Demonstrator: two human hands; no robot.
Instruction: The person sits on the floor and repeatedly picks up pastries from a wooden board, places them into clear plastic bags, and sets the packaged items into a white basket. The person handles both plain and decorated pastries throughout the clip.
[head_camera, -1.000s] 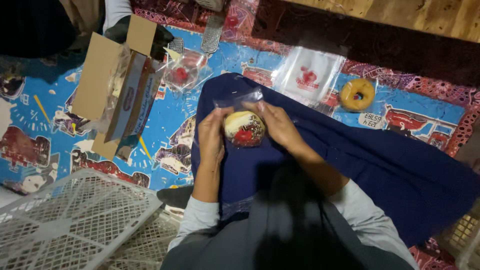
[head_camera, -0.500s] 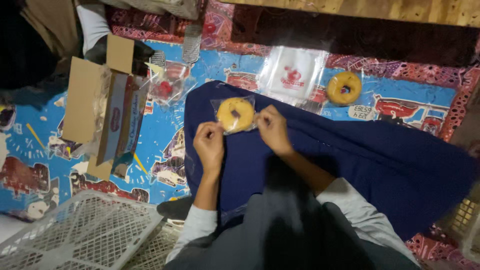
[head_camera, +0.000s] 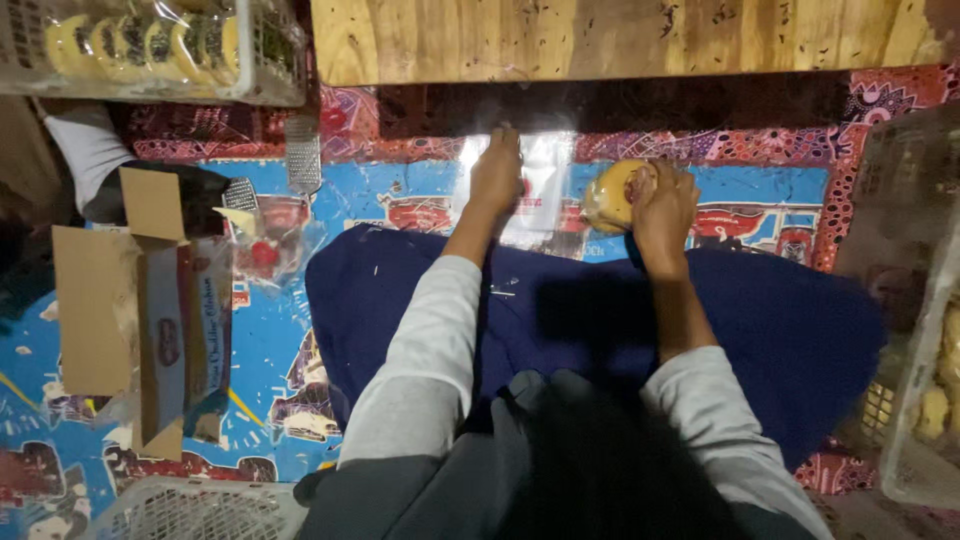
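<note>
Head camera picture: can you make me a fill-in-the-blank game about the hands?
1. The right hand holds a round yellow ____.
2. The left hand rests on a stack of clear plastic ____.
3. The open cardboard box lies on the person's ____ side.

Missing words: pastry; bags; left

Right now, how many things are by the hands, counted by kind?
Round yellow pastry, in the right hand: 1
Stack of clear plastic bags, under the left hand: 1
Open cardboard box: 1
Bagged pastry: 1
Total: 4
</note>
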